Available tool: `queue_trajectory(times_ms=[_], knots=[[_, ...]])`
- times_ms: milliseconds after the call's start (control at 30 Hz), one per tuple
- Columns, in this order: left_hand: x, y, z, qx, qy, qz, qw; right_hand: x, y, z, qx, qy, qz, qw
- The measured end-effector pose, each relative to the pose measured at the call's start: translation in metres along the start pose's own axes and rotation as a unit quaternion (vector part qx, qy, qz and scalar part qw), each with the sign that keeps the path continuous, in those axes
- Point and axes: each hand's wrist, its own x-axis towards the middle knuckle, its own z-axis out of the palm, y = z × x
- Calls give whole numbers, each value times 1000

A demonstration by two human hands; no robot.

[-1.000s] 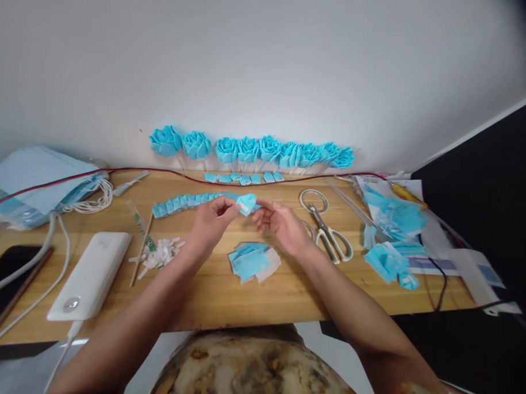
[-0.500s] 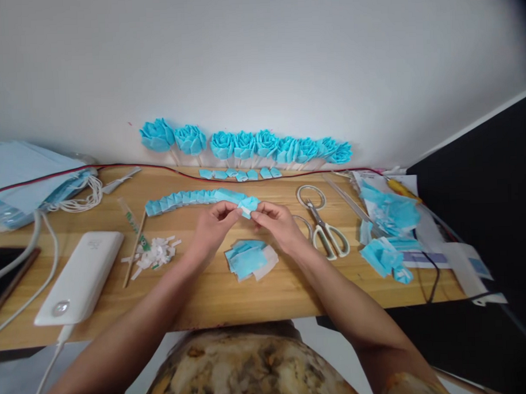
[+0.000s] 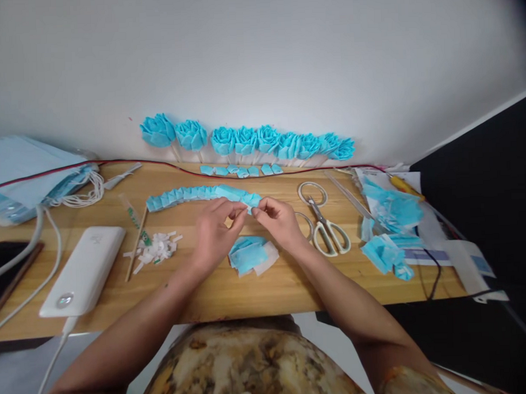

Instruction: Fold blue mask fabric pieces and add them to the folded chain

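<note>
My left hand (image 3: 216, 232) and my right hand (image 3: 279, 222) meet near the middle of the table, fingertips pinching a small folded piece of blue fabric (image 3: 253, 199) from both sides. Something white shows at its lower edge, and the fingers hide much of it. Just behind runs a curved row of overlapping blue folded petals (image 3: 187, 195). Closer to me, below the gap between the hands, lies a stack of blue and white fabric pieces (image 3: 249, 255). White-handled scissors (image 3: 331, 235) rest to the right of my right hand.
Several blue fabric flowers (image 3: 246, 141) lean on the wall. Left are white scraps (image 3: 156, 248), a wooden stick (image 3: 136, 244), a white power bank (image 3: 86, 269) with a cable, and blue mask sheets (image 3: 24, 171). Rings of tape (image 3: 313, 185) and crumpled blue fabric (image 3: 393, 207) lie right.
My left fingers have closed in over the lower edge of the blue piece, covering more of its white part. The right hand stays at the piece; the view has shifted slightly.
</note>
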Motion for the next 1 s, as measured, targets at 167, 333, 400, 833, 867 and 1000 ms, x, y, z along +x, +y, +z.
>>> queue_trajectory(times_ms=[167,333,400,833,867,1000], knots=[[0,-7,3,28,-9,11,1000,-2,1,3,-33,4,-26,999],[0,-8,4,26,-11,-6,1000,-3,1,3,-66,15,-58,996],[-1,-8,5,13,-11,-10,1000,-3,1,3,-83,19,-71,994],[1,-9,6,-45,-23,-58,997,-3,3,3,-141,17,-105,984],[1,-9,5,-50,-25,-66,996,-3,3,3,-137,16,-101,985],[4,-9,4,-107,-43,-134,984,-3,2,4,-102,7,-78,992]])
